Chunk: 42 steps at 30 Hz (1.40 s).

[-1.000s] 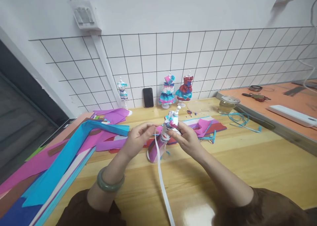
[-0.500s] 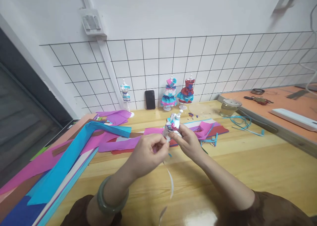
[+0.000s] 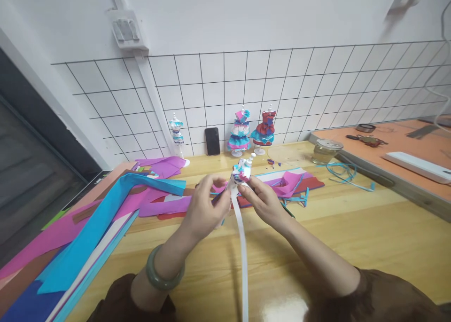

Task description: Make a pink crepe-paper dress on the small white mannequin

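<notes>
A small white dress-form figure (image 3: 242, 169) with blue and pink paper trim is tilted in front of me, gripped from the right by my right hand (image 3: 264, 200). My left hand (image 3: 206, 207), with a green bangle on its wrist, is at the figure's lower left side, its thumb near the top of a white strip (image 3: 241, 247). That strip hangs from the figure down to the bottom edge of the view. The fingers of my left hand are curved and partly spread; whether they pinch anything is hidden.
Three dressed figures (image 3: 239, 136) and a black phone (image 3: 212, 141) stand along the gridded wall. Coloured paper strips (image 3: 88, 228) cover the table's left side. On the right are a glass jar (image 3: 327, 151), a blue strip coil (image 3: 343, 171) and an orange board (image 3: 380, 145).
My left hand has moved slightly left and up, and its fingers have loosened from a pinch. The white strip now hangs straighter and shows along its length.
</notes>
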### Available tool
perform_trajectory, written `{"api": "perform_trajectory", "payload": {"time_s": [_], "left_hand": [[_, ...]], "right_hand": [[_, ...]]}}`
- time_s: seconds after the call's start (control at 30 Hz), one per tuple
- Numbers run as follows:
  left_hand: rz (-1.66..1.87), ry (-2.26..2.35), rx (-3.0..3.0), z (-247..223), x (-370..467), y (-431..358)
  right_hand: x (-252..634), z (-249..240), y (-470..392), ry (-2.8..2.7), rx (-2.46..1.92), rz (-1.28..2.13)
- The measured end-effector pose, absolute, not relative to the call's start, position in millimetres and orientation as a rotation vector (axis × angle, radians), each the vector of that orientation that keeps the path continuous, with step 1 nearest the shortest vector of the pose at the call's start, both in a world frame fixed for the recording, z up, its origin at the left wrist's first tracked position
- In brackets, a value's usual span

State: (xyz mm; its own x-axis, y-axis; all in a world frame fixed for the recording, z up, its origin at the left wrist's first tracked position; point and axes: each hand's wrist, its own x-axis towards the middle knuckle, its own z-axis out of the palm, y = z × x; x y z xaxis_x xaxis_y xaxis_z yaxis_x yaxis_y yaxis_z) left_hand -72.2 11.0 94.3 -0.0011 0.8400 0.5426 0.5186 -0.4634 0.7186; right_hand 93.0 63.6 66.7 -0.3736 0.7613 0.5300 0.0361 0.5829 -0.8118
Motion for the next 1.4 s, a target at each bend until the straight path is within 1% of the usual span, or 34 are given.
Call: {"api": "perform_trajectory", "payload": {"time_s": [0.1, 0.23, 0.5, 0.7, 0.87, 1.0, 1.4], "left_hand": [[1.299, 1.403, 2.083, 87, -68, 18], [1.37, 1.519, 1.999, 81, -64, 22], [1.524, 1.43, 1.861, 70, -64, 28], [1.5, 1.516, 1.839, 70, -69, 29], [1.471, 1.565, 1.854, 70, -71, 30], [1.456, 1.567, 1.839, 75, -69, 28], [1.454, 1.443, 1.749, 76, -68, 25]], "right_hand": [[91, 69, 61, -1.77, -0.664, 0.906], [90, 68, 59, -1.81, -0.71, 0.822], [94, 67, 52, -1.891, -0.931, 0.317], [93, 72, 41, -2.01, -0.843, -0.142], [91, 72, 38, -2.073, -0.868, -0.346], [92, 71, 41, -2.047, -0.861, -0.281], [94, 71, 55, -1.949, -0.99, 0.208]]}}
